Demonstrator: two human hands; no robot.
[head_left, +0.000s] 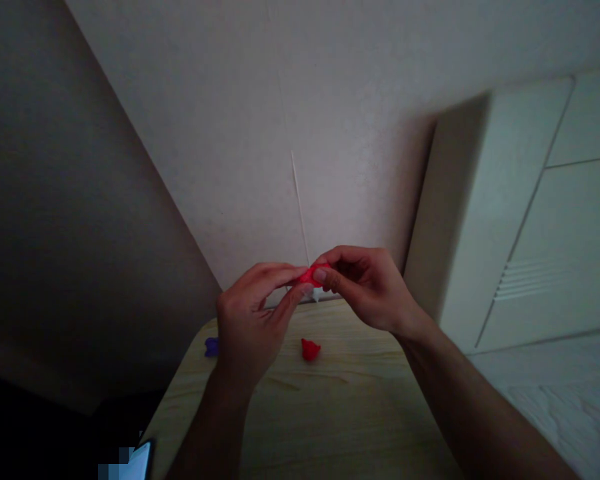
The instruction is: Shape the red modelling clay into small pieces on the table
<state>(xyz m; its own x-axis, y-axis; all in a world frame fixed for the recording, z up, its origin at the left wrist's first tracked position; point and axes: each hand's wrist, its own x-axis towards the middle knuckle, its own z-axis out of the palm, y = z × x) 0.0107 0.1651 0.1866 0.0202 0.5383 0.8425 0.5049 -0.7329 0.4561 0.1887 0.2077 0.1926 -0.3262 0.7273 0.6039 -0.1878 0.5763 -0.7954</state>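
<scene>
I have a small red piece (308,275) between my two hands, above the far edge of the wooden table (340,400). My left hand (253,317) pinches it from one side, with the thumb below and the fingers above; my right hand (367,287) pinches the other side, with the thumb pressed on its face. Under my fingers and nearer to me, a second red piece (310,350) lies on the table, touched by neither hand. Just beside my left hand, on its outer side, is a purple piece (211,347), partly covered by this hand. I judge the step in hand is working the held piece with fingertips; the next move seems to call for steady left fingers and light right-thumb pressure. Its exact shape I cannot tell.
</scene>
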